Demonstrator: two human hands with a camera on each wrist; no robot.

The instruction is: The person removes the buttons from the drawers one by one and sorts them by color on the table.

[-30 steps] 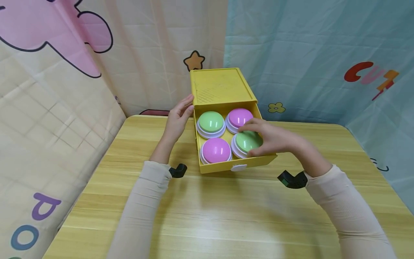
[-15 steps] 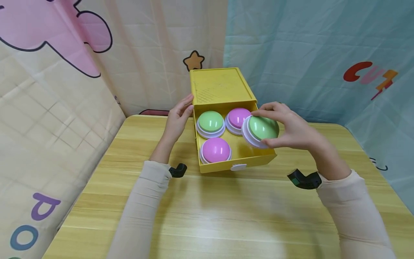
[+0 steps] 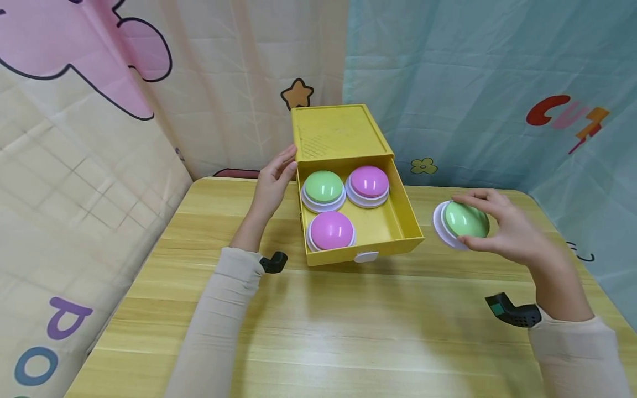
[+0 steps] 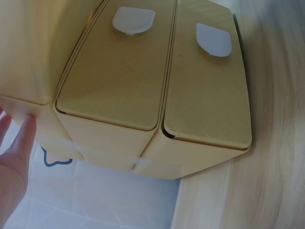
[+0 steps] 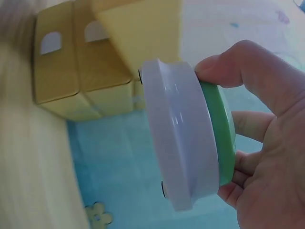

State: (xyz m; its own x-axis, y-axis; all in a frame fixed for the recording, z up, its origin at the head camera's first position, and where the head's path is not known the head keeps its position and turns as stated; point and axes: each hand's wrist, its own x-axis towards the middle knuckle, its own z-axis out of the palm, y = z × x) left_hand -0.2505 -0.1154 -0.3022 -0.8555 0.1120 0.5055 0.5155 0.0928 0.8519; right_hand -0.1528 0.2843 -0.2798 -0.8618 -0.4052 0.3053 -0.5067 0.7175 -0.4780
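In the head view, a yellow drawer cabinet (image 3: 343,131) stands at the back of the table with its top drawer (image 3: 385,226) pulled out. My left hand (image 3: 271,185) touches the cabinet's left side with nearly straight fingers. My right hand (image 3: 512,229) pinches a green dome button (image 3: 466,219) between thumb and fingers, up in the air to the right of the drawer. Its white base (image 5: 178,133) is tilted, facing left in the right wrist view. Inside the drawer sit a green button (image 3: 323,187) at back left, a pink button (image 3: 370,181) at back right and another pink button (image 3: 331,230) at front left.
Below the pulled-out drawer, the left wrist view shows closed drawers (image 4: 114,71) with white handles (image 4: 213,40). The wooden table (image 3: 318,331) extends toward me. Printed curtains (image 3: 438,83) hang close behind and beside the table.
My right hand has lifted the green button from the drawer's front right and carried it out to the right. My left hand has stayed at the cabinet's side.
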